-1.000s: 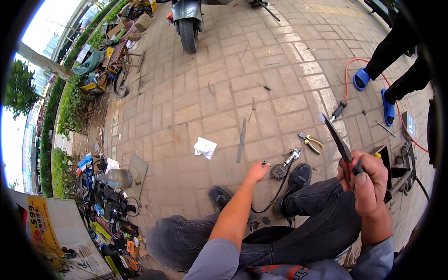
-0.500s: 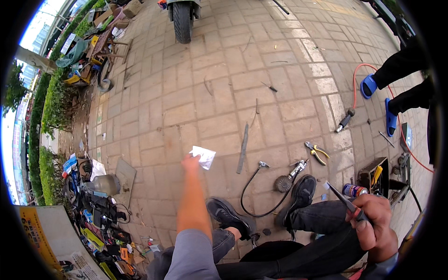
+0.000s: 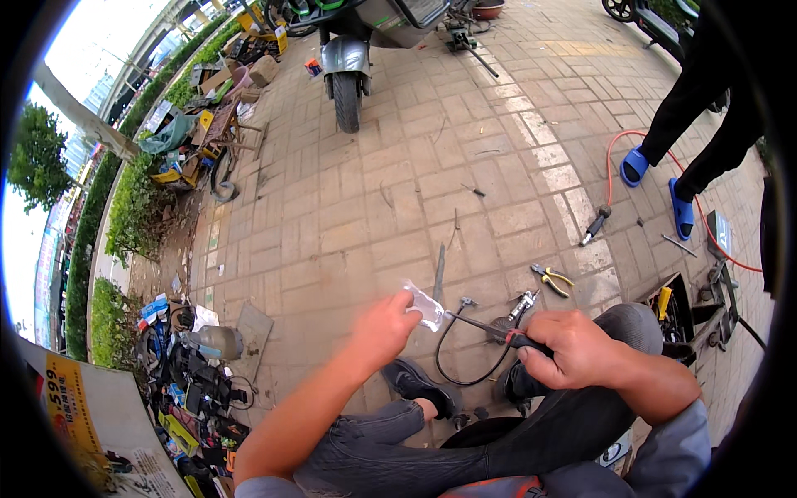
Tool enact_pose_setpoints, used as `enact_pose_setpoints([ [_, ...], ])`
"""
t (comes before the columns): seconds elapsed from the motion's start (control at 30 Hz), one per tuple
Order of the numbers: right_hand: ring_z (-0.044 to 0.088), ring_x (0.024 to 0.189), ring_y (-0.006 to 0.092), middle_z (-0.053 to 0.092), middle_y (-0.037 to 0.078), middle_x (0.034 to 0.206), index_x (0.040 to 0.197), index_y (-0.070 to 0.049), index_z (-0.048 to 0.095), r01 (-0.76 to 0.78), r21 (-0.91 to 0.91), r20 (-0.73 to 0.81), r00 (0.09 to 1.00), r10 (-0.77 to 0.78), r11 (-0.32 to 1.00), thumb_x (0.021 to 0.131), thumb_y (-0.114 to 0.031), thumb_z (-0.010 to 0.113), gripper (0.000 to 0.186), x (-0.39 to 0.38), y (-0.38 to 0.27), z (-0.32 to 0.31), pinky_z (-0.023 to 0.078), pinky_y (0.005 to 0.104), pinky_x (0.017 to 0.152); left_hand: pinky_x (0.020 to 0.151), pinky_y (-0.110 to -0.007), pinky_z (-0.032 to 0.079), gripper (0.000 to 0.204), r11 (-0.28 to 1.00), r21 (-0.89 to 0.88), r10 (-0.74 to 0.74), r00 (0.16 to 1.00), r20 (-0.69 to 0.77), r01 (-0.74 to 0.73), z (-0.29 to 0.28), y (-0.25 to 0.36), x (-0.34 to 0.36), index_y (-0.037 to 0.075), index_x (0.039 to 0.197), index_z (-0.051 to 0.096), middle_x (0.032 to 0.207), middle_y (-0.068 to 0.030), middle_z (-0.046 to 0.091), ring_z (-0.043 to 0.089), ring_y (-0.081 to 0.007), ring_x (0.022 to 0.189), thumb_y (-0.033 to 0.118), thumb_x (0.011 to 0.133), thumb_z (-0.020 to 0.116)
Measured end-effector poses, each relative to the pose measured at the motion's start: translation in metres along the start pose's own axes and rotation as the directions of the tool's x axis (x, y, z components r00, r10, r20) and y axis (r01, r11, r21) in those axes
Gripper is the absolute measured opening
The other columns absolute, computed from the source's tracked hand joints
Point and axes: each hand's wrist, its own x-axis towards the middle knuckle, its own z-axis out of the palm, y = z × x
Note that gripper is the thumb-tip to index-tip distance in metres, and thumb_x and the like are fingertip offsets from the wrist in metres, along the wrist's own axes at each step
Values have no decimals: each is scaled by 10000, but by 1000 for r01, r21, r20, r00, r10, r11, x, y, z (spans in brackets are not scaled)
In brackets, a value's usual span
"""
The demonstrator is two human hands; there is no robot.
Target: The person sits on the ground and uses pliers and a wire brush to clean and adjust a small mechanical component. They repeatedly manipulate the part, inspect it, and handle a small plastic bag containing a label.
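My left hand [image 3: 383,329] pinches a small crumpled white packet [image 3: 427,308] out in front of my knees. My right hand [image 3: 573,347] is wrapped round the dark, red-marked handle of a screwdriver [image 3: 477,324], its long thin shaft pointing left. The shaft's tip is at the packet's right edge; whether it touches cannot be made out. Below and behind the shaft lies a tyre inflator [image 3: 525,304] with a black hose [image 3: 448,375] curving on the paving. Farther right rest pliers [image 3: 554,280] with yellow and black handles.
A toolbox [image 3: 679,307] stands right of my knee. Beyond it, a person in blue slippers [image 3: 682,212] stands near a red air hose [image 3: 608,170]. Piled parts [image 3: 187,382] line the left side. A scooter's front wheel [image 3: 346,104] is ahead.
My left hand has drawn the packet back and rightward. My right hand has swung the screwdriver inward and leftward, bringing its tip to the packet. The view has tilted up.
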Motion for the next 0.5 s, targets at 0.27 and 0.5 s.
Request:
enact_pose_setpoints([
  [0.27, 583, 495, 333, 578, 130, 617, 751, 5, 653, 194, -105, 165, 971, -175, 975, 801, -265, 641, 276, -21, -18, 31, 490, 412, 449, 580, -371, 481, 214, 991, 63, -113, 991, -68, 118, -63, 96, -68, 60, 917, 662, 859, -77, 519, 578, -258, 731, 20, 709, 630],
  [0.5, 577, 520, 293, 539, 101, 667, 718, -4, 586, 227, -192, 160, 967, -197, 955, 763, -242, 680, 260, -23, -20, 42, 482, 389, 446, 556, -340, 467, 246, 991, 73, -92, 975, -204, 109, -56, 102, -77, 65, 910, 670, 804, -56, 501, 560, -227, 697, 57, 665, 652],
])
